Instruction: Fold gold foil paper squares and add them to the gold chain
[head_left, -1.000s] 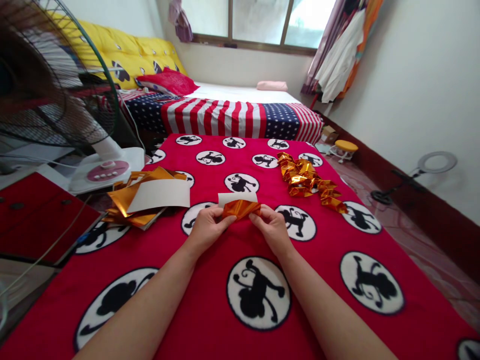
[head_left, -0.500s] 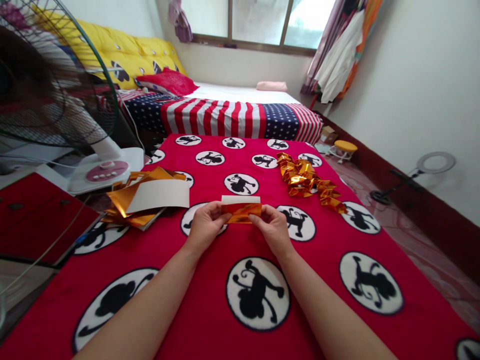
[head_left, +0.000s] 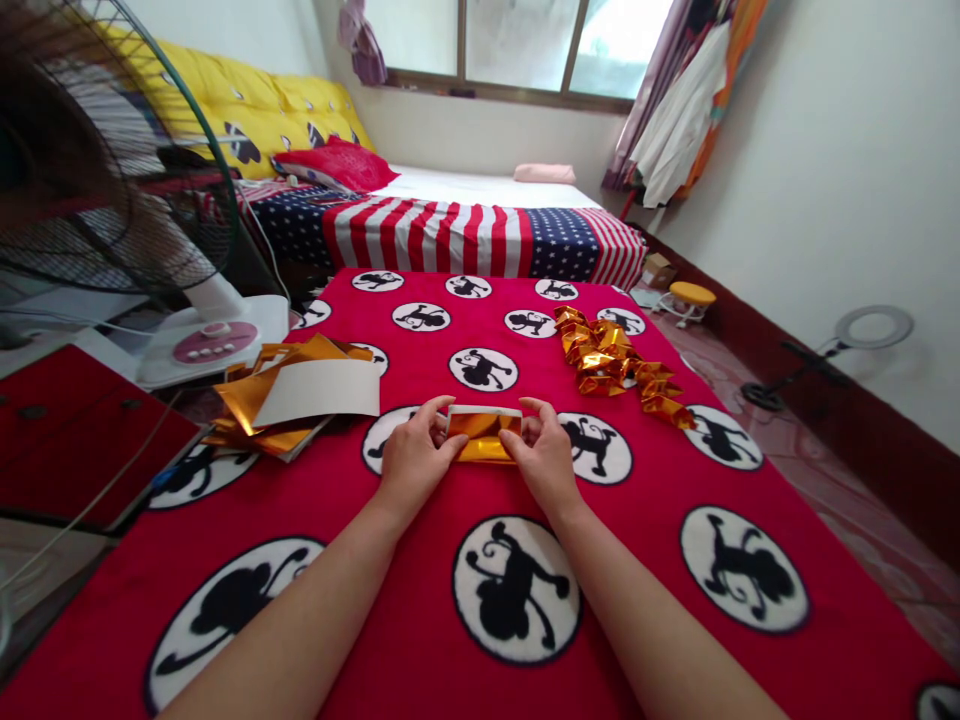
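Observation:
A small folded sheet of shiny gold paper with a thin pale top edge is held level between both hands, above the red cloth with its monkey circles. My left hand grips the sheet's left end, thumb on the near face and index finger raised by the top corner. At the right end, my right hand pinches it in the same way. A stack of gold and white sheets lies to the left. Several folded gold pieces sit in a cluster at the right.
On the left a fan stands beside a red panel. Beyond the cloth is a bed with a flag-patterned cover. A yellow stool and a ring light stand on the floor at right.
The white strip above the gold paper has shrunk to a thin edge, and more gold face shows. Both index fingers have risen to the top corners, and the paper sits slightly lower.

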